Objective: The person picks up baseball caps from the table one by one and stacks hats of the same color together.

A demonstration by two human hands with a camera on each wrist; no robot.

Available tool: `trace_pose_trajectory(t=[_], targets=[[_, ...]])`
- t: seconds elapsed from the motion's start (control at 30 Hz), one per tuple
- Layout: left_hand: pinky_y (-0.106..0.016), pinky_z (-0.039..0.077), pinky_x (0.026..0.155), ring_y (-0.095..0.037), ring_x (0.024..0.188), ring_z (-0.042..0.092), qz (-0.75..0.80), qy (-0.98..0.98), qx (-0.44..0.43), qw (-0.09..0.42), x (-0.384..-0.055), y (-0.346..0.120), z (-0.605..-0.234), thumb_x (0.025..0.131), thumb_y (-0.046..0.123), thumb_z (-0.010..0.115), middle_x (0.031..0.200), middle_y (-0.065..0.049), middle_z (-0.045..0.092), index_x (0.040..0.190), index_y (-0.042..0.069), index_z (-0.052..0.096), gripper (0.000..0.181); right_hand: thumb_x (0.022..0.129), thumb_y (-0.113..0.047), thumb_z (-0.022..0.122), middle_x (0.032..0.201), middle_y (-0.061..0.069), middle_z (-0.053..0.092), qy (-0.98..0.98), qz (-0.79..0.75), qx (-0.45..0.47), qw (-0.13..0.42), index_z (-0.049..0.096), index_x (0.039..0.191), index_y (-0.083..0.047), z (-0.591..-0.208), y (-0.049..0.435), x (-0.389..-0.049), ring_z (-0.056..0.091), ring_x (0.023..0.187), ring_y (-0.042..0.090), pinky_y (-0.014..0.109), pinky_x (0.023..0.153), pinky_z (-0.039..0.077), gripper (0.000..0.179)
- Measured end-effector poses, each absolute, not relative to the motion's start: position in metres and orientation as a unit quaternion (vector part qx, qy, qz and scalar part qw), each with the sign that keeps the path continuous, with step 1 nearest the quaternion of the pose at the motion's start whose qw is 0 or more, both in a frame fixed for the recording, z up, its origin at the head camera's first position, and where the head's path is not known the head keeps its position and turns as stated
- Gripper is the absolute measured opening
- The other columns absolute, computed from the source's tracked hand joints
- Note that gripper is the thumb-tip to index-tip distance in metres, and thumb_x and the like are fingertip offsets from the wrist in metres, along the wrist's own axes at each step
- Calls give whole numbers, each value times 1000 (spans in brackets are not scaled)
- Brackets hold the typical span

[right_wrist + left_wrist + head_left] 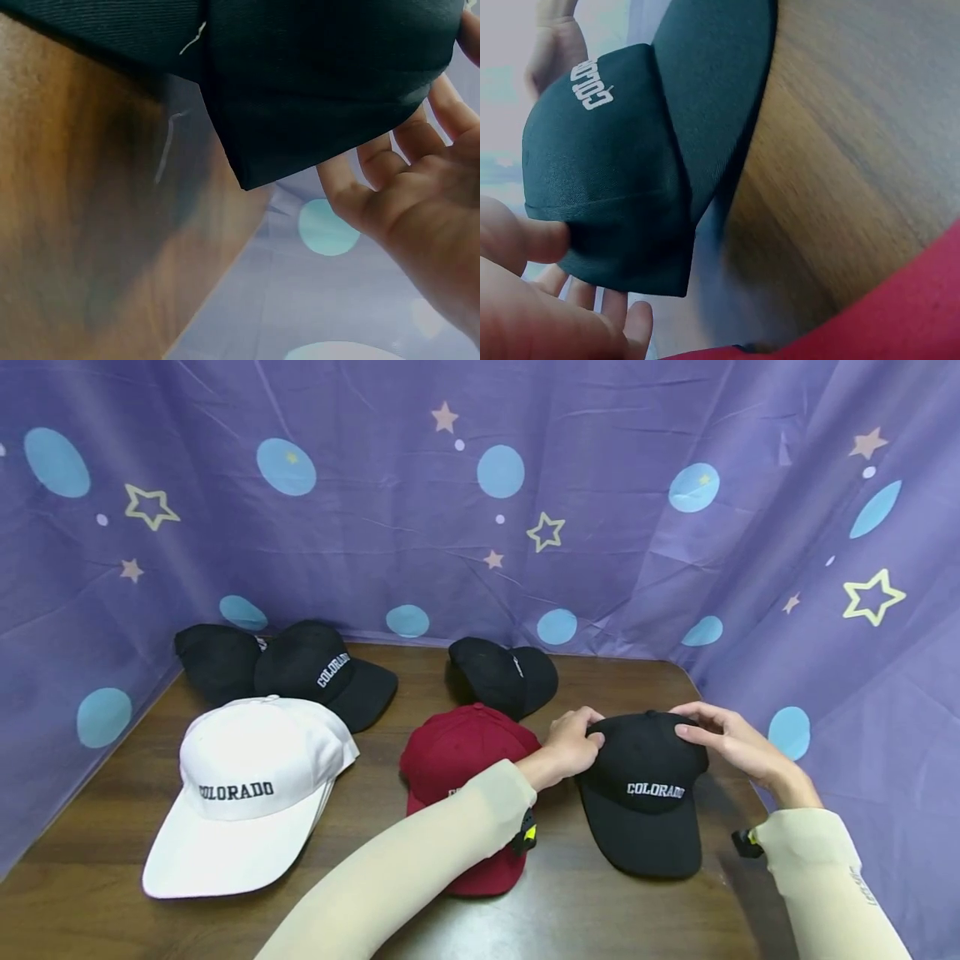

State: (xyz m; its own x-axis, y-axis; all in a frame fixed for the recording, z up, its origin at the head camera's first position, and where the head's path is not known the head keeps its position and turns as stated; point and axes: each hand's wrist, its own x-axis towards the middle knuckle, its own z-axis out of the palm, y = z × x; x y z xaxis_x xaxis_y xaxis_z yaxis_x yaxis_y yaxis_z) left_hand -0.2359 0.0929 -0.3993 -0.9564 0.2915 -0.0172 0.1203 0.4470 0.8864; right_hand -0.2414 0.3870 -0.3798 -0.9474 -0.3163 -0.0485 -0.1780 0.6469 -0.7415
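A black baseball cap (pixel 651 760) with white COLORADO lettering is at the right of the table, its brim toward me. My left hand (pixel 570 743) holds its left side; in the left wrist view the thumb (pixel 551 238) lies on the outside of the crown and the fingers reach behind the edge. On the opposite side my right hand (pixel 731 743) grips the crown, thumb in front. The right wrist view shows those fingers (pixel 379 161) behind the black cap (pixel 322 82), their tips hidden. Beneath my left forearm lies a red cap (pixel 468 747), partly covered.
Stacked white caps (pixel 255 768) stand at the front left. Behind them are two black caps (pixel 300 664), side by side. Another black cap (pixel 495 677) lies tilted behind the red one. A purple curtain (pixel 600 585) borders the wooden table (pixel 375 760) at the back and sides.
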Motion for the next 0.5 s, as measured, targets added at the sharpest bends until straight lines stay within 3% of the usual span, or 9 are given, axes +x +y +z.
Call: trace_pose_trajectory(t=[0.13, 0.5], targets=[[-45, 42, 113, -31, 131, 52, 503, 852, 118, 89, -237, 93, -402, 107, 11, 59, 132, -11, 64, 131, 9, 66, 25, 111, -36, 58, 135, 8, 64, 906, -392, -135, 84, 60, 145, -15, -387, 386, -245, 60, 114, 5, 21, 94, 47, 41], [-41, 45, 113, -27, 128, 56, 512, 842, 120, 123, -237, 90, -405, 107, 11, 56, 136, -13, 61, 140, 5, 57, 34, 110, -36, 59, 126, 5, 68, 899, -412, -122, 80, 60, 146, -11, -401, 388, -249, 64, 109, 5, 21, 91, 50, 43]])
